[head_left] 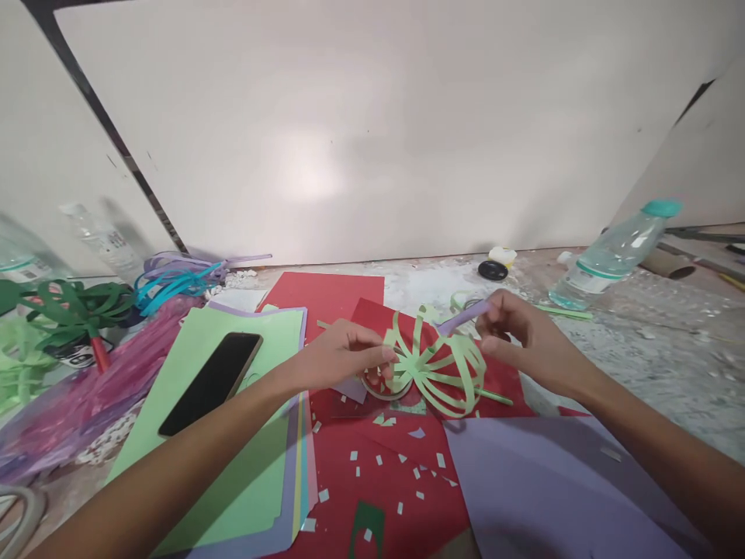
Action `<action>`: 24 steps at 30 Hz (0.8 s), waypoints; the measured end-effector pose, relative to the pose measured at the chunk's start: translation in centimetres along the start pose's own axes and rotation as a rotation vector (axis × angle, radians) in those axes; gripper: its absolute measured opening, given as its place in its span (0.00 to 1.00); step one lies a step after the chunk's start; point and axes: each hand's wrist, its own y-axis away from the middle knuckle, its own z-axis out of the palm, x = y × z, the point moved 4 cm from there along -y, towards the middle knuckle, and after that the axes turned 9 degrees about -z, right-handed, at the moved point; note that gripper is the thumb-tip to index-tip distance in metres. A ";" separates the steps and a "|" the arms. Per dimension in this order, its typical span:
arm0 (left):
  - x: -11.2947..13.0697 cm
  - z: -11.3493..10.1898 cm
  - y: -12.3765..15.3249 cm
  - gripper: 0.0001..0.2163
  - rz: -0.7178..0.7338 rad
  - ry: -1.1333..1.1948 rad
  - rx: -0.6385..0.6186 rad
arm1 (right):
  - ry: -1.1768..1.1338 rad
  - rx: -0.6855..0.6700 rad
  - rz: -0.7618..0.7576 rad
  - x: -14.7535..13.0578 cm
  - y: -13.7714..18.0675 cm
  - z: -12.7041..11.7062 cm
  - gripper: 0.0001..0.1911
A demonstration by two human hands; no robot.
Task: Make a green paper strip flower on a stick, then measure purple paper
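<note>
My left hand (343,357) pinches the middle of a light green paper piece (436,365) made of looped strips, held just above red paper (384,466). My right hand (524,338) is closed around a small purple paper strip or stick (466,317) above the right side of the green loops. A roll of tape (381,386) lies under the green piece by my left fingers.
A black phone (213,380) lies on a stack of coloured paper sheets (250,450) at left. Purple paper (552,489) lies front right. Plastic bottles stand at right (611,256) and back left (105,241). Green, blue and pink paper-strip pieces (75,310) crowd the left. A white wall (372,124) is behind.
</note>
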 end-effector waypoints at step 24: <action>-1.3 0.4 -4.0 0.16 0.030 0.312 0.118 | 0.160 -0.389 0.158 2.9 -9.9 1.9 0.14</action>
